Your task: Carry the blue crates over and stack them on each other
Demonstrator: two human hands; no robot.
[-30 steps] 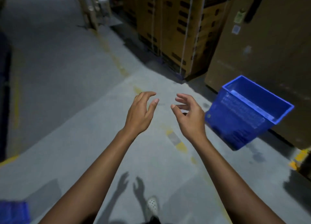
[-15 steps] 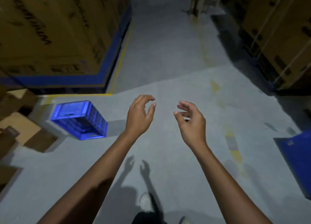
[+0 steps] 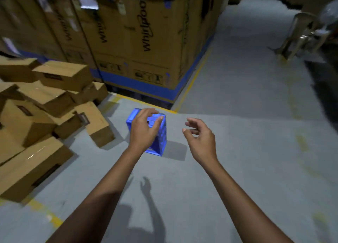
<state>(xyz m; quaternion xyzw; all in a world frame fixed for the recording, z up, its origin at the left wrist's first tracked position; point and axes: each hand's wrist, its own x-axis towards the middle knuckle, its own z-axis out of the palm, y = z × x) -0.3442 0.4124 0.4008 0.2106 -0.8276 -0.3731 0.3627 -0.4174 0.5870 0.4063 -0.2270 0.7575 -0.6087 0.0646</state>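
Both hands are empty and held out in front with fingers curled and spread apart, gripping nothing. The left hand (image 3: 144,130) overlaps the blue crate (image 3: 161,138) in the view, thumb and fingers loosely cupped, but whether it touches the crate cannot be told. The right hand (image 3: 201,140) hangs to the crate's right over bare grey floor (image 3: 237,151), palm turned inward, fingers half bent. Both forearms reach forward, roughly parallel. The crate sits on the floor near a heap of small cardboard boxes (image 3: 45,105), in front of tall Whirlpool cartons (image 3: 146,41).
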